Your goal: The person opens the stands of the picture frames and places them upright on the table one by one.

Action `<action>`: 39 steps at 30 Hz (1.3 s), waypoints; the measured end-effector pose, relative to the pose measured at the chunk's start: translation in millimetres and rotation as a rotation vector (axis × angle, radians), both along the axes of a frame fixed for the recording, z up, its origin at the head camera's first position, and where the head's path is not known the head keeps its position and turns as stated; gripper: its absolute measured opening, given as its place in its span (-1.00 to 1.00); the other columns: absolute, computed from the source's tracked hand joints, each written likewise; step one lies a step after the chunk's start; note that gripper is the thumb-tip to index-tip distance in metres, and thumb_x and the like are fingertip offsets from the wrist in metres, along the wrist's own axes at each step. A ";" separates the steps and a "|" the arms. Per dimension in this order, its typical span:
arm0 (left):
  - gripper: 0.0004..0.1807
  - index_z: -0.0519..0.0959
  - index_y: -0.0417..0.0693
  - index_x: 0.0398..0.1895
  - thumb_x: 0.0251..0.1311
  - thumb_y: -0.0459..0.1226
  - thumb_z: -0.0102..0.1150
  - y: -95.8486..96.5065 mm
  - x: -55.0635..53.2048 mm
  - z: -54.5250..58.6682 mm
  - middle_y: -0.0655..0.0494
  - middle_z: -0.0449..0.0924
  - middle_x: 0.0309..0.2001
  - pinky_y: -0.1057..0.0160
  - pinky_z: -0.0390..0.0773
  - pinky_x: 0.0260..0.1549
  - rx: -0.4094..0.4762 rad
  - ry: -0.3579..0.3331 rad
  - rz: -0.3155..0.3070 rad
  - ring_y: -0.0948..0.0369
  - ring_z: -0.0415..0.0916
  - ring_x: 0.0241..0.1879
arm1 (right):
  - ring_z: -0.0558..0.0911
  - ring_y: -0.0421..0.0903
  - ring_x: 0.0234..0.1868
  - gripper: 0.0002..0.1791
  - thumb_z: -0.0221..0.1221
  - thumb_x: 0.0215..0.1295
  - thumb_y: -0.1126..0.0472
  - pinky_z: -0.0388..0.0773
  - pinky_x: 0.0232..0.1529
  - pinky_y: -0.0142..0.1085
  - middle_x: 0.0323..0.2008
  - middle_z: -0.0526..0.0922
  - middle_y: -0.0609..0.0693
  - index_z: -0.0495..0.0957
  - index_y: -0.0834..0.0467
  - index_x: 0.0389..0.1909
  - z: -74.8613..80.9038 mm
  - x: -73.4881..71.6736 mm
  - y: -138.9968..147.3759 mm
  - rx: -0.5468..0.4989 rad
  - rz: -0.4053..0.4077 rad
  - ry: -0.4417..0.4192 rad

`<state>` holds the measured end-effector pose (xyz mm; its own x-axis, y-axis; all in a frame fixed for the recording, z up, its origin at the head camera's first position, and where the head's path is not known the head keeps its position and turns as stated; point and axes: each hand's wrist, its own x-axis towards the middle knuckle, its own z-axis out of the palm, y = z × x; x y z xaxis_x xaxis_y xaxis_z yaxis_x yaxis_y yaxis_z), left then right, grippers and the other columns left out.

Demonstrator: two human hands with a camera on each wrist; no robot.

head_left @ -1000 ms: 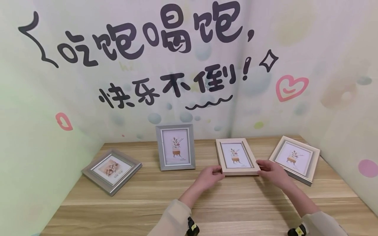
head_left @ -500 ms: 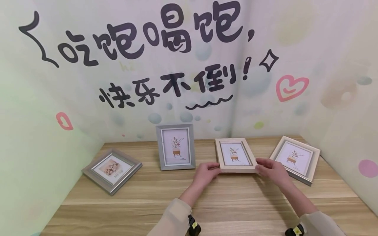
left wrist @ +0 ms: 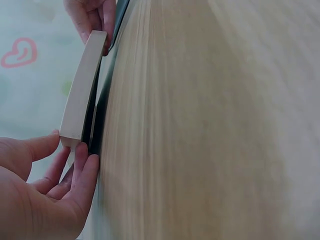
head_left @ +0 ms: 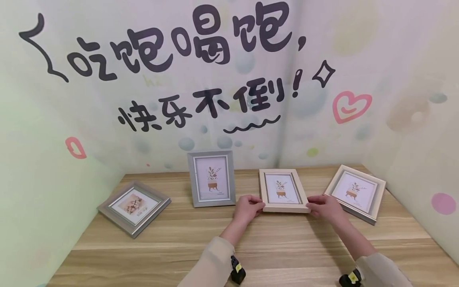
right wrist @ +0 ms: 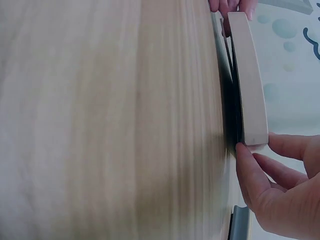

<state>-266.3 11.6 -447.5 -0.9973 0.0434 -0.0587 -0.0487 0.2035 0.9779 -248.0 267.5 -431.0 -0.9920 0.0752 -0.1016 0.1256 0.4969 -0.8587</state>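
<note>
A cream picture frame point(head_left: 284, 208) with a potted-plant print lies face up near the back of the table, right of the middle. My left hand point(head_left: 248, 209) pinches its near left corner. At the near right corner, my right hand point(head_left: 328, 209) pinches the frame the same way. The left wrist view shows the frame's pale near edge point(left wrist: 84, 92), with the left thumb on the face side and other fingers point(left wrist: 85, 185) at the side and underneath. A dark gap shows below that edge in both wrist views, so the near side is slightly off the tabletop.
A blue-grey frame point(head_left: 232, 179) stands upright to the left. Farther left, a taupe frame point(head_left: 163, 201) lies turned on the table point(head_left: 161, 255). Close to my right hand lies another cream frame point(head_left: 381, 191), also turned. A printed cloth wall point(head_left: 172, 159) rises behind.
My left hand has moved slightly up along the cream frame's left corner. The near edge rose a little, then dropped slightly. The head view has shifted a bit.
</note>
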 end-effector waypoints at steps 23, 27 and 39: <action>-0.80 0.57 -0.35 -0.21 0.07 -0.57 0.29 -7.8 2.1 -0.1 -0.16 0.65 -0.13 0.31 0.74 -0.36 0.028 -0.013 0.036 0.27 0.56 -0.41 | 0.62 -0.41 -0.32 -0.47 0.21 0.28 0.43 0.72 -0.23 -0.43 -0.21 0.71 0.02 0.31 0.62 0.20 0.1 4.2 -9.1 -0.238 0.056 0.040; -0.73 0.59 -0.25 -0.18 0.02 -0.56 0.33 -9.0 1.1 -0.8 -0.15 0.65 -0.02 0.30 0.73 -0.28 -0.053 0.034 0.062 0.17 0.61 -0.24 | 0.63 -0.46 -0.27 -0.41 0.19 0.28 0.47 0.70 -0.19 -0.45 -0.02 0.67 0.19 0.22 0.61 0.27 -1.2 4.2 -10.7 -0.291 0.083 0.068; -0.54 0.51 -0.32 0.02 -0.01 -0.67 0.18 -9.6 0.3 -0.8 -0.23 0.62 0.00 0.21 0.72 -0.22 -0.060 0.148 0.047 -0.06 0.68 -0.14 | 0.59 -0.36 -0.14 -0.35 0.23 0.20 0.48 0.65 -0.22 -0.50 0.09 0.52 0.42 0.29 0.51 0.32 1.9 8.4 -19.2 -0.132 0.121 0.146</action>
